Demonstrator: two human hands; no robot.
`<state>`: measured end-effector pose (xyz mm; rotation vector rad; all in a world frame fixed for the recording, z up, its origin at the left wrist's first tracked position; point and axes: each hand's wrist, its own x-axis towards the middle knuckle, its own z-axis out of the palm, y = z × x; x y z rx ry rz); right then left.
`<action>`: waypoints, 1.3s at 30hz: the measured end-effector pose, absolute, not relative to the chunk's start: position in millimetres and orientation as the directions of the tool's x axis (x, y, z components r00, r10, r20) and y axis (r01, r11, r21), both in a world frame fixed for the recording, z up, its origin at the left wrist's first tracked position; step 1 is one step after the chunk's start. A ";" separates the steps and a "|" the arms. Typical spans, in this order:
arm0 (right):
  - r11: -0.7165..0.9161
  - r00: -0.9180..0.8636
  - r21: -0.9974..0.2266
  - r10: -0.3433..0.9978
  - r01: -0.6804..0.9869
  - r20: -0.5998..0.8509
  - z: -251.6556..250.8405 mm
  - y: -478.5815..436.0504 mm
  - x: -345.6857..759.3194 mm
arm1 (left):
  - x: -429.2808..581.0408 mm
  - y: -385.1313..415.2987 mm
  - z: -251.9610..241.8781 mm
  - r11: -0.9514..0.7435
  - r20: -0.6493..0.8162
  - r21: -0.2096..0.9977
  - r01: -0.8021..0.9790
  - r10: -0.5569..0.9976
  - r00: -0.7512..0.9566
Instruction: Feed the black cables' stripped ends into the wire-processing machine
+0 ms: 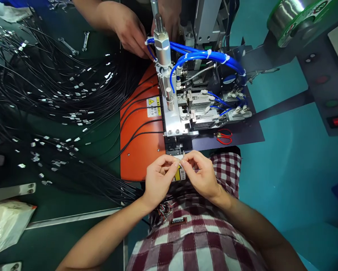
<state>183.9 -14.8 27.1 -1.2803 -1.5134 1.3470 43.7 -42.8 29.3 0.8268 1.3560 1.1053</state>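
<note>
Close in front of my body, my left hand and my right hand meet, thumbs and forefingers pinched together almost tip to tip. Whatever sits between the fingertips is too small and too covered to name. Both hands are at the near end of the machine's black track, over a yellow and white label. Beyond them stands the metal press head of the machine. Several black cables run across the orange plate into the track.
Bundles of black cables with shiny metal ends spread over the dark table at left. Red-handled snips lie right of the machine. Two wrenches rest at the back. Another person's hand is behind the press. A solder wire spool hangs top right.
</note>
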 end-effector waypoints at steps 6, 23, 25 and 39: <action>-0.544 -0.409 -0.811 0.804 -0.214 -0.432 24.0 -11.4 182.4 | 43.2 -42.0 22.2 0.021 -0.014 0.999 0.050 0.991 -0.133; -0.067 -0.233 -0.982 0.966 0.175 -0.107 25.4 -23.4 188.6 | 31.5 -34.6 34.7 0.452 -0.428 0.877 -0.166 0.889 0.160; 0.155 -0.262 -0.932 0.963 0.328 0.068 24.4 -24.2 190.6 | 32.2 -34.4 32.5 0.453 -0.429 0.871 -0.187 0.890 0.155; -0.381 -0.380 -0.925 0.856 -0.006 -0.350 12.7 21.1 200.9 | 17.1 -13.3 34.0 -0.074 -0.002 0.892 0.447 0.986 0.166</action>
